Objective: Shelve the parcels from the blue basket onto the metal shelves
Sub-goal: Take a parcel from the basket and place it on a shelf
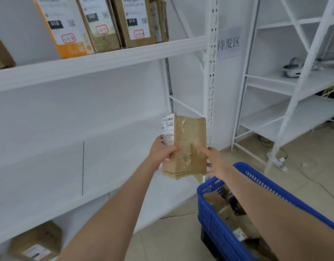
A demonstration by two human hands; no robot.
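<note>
A brown cardboard parcel [186,146] with a white shipping label stands upright over the right end of the middle white metal shelf [68,166]. My left hand [162,153] grips its left edge, thumb on the front face. My right hand [215,161] is beside the parcel's right edge with straight fingers; one fingertip lies against the front. The blue basket [213,223] sits at the lower right under my right forearm, with several brown parcels [224,210] inside.
The upper shelf [98,59] carries several upright labelled boxes [137,21]. A box [36,242] lies on the bottom level at the left. A perforated white upright [211,76] stands right of the parcel. A second white rack [286,110] stands at the right, cables on the floor.
</note>
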